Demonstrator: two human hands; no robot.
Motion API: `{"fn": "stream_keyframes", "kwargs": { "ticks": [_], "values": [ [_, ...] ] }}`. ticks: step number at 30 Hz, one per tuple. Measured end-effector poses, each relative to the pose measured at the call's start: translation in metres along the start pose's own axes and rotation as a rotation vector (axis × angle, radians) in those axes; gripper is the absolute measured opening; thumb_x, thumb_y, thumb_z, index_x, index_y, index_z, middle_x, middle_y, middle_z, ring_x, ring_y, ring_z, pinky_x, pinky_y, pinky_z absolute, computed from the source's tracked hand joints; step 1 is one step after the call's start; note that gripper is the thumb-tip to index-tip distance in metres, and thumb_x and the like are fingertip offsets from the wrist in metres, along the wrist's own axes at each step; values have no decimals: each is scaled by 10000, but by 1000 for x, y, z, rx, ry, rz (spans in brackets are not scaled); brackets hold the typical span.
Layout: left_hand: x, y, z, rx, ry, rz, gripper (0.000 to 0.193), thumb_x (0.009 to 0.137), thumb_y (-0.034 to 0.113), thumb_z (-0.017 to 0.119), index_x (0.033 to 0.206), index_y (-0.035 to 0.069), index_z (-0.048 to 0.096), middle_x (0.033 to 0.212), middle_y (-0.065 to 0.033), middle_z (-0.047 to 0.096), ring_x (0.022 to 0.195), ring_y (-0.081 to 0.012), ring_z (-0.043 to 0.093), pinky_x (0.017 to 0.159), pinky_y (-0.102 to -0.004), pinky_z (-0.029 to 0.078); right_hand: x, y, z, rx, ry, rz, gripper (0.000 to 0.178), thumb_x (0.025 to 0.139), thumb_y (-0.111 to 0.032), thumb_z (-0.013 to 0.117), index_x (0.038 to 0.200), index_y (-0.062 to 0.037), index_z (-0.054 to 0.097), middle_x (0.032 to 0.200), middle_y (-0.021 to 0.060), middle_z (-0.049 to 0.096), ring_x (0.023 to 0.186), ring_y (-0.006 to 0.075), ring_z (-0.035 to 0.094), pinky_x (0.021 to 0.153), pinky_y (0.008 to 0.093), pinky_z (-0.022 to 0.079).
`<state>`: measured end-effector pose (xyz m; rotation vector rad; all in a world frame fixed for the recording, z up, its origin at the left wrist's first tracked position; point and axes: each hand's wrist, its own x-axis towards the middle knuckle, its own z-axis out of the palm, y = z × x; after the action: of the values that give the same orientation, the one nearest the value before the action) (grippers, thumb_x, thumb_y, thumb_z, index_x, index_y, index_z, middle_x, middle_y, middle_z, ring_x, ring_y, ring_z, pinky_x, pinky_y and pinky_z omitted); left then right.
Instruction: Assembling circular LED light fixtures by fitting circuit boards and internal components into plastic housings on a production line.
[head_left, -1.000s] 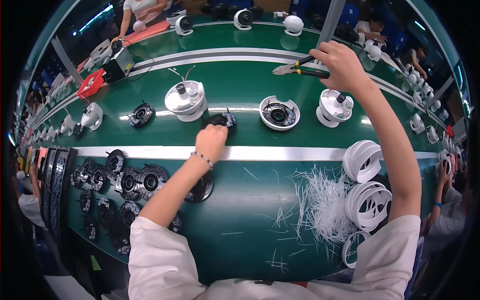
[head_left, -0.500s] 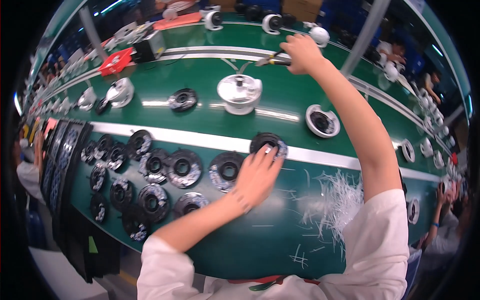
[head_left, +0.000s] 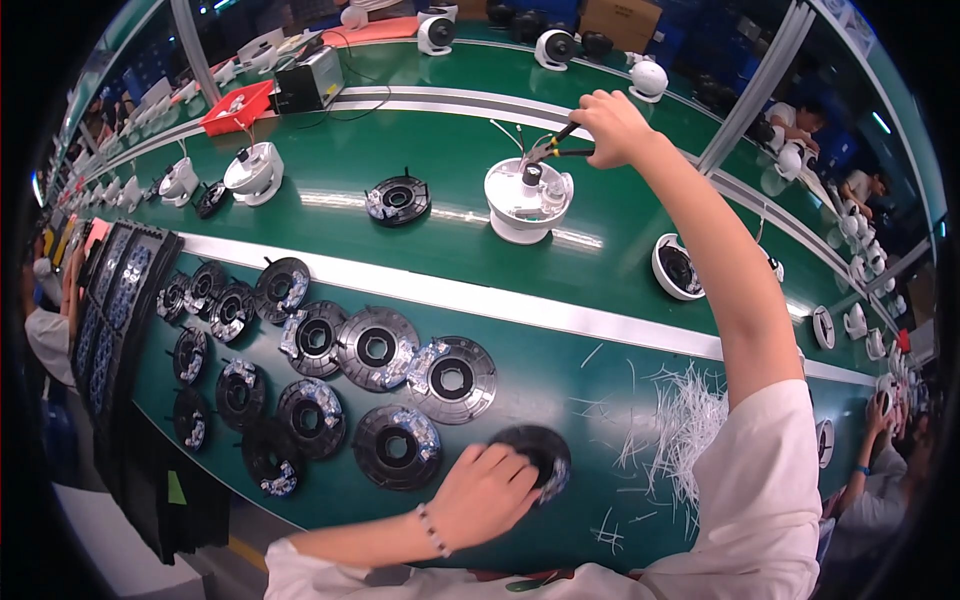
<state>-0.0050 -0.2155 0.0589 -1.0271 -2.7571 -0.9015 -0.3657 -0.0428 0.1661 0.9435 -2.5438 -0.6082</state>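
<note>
My left hand (head_left: 478,497) is low in the middle of the bench, its fingers curled over the edge of a round black disc (head_left: 548,447) with a blue-white circuit board along its rim. Part of that disc is hidden under the fingers. Farther off, my raised right hand (head_left: 612,125) holds pliers (head_left: 570,153) with black and yellow handles. Their jaws are at the thin upright strands above a white round housing (head_left: 527,205), which has a short black cylinder in its middle. Whether the jaws touch a strand, I cannot tell.
Several similar black discs (head_left: 395,447) lie on the left of the bench, beside a black rack (head_left: 118,290). Cut white strips (head_left: 690,420) are heaped at right. Along the green belt stand another disc (head_left: 397,200), a white ring-shaped part (head_left: 678,268) and a red tray (head_left: 237,108).
My left hand has brought the disc from the white rail back toward me onto the bench. The pliers have come down to the strands above the housing. The housing appears farther right.
</note>
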Motion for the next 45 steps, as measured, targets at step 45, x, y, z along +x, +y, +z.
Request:
{"fn": "stream_keyframes", "kwargs": {
  "ticks": [45],
  "values": [
    [227,-67,40,0,98,465,101,652,147,592,707,80,643,652,-132,590,646,-299,590,593,-391,478,-96,83,-4,134,171,255,376,481,-46,608,849,-16,535,768,137,485,801,320,497,689,379,404]
  ]
}}
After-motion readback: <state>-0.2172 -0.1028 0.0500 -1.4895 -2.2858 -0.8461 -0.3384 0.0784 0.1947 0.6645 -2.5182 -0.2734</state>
